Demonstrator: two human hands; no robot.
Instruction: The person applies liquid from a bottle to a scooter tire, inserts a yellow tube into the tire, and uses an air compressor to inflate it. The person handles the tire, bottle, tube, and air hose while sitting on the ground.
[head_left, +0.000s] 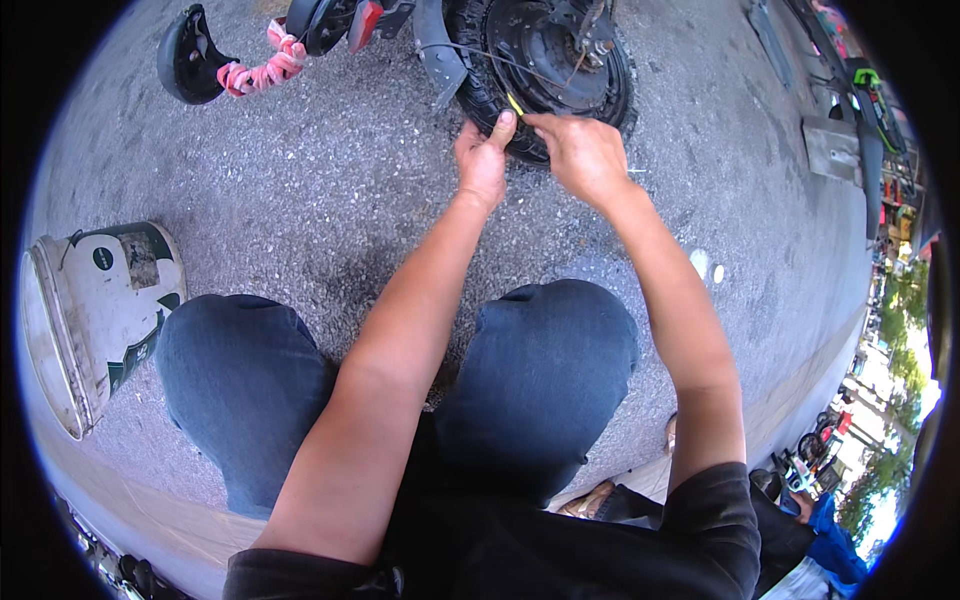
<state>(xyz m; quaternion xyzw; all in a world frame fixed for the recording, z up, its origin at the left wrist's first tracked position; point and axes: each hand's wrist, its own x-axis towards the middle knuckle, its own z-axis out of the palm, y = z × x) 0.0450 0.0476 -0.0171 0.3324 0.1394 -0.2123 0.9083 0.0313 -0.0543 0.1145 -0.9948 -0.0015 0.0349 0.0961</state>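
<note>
Two hands meet at the near edge of a small black wheel [548, 55] lying on grey asphalt [330, 190]. Left hand [483, 160] is closed, thumb pressing a thin yellow strip [514, 104] against the tyre; right hand [580, 150] is curled, fingers pinching near the same spot. Steady thumb pressure probably keeps the strip seated. Tyre is knobby, hub dark metal, a thin cable crossing it.

The wheel [548, 55] is cut off by the top edge of the frame, and its lower rim is hidden behind the left hand [483, 160] and right hand [583, 155]. The yellow sliver [514, 104] at the thumb is too small to be identified. Shapes at the far right edge are blurred.
</note>
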